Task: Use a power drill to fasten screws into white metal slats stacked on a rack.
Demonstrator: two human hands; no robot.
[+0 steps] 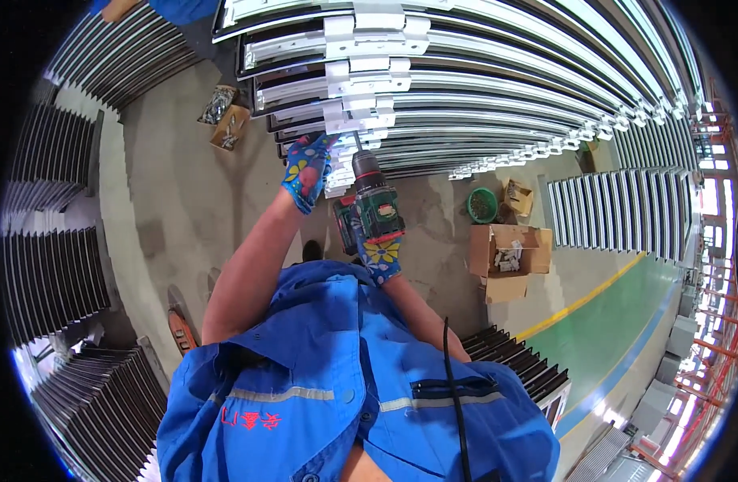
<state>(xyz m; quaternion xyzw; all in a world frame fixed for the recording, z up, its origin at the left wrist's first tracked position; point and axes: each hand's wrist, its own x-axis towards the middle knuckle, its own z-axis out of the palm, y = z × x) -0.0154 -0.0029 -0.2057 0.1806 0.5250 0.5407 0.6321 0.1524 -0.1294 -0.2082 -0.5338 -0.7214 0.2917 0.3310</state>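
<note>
A green and black cordless drill (374,201) is in my right hand (382,255), gloved in blue with a flower print and wrapped round its handle. Its long bit points up toward a white metal bracket (354,116) at the edge of the stacked panels. My left hand (306,170), in a matching glove, is raised beside the bit. Its fingers are bent together against the bracket's lower left side, and what they pinch is too small or hidden to name. The drill's battery end (346,225) shows left of the right hand.
Long white and black panels (497,88) stand in a row ahead, brackets on their edges. On the floor at right are an open cardboard box (510,261) with white parts and a green basket (482,206). Small boxes (230,127) lie far left; more panel stacks (51,281) line the left.
</note>
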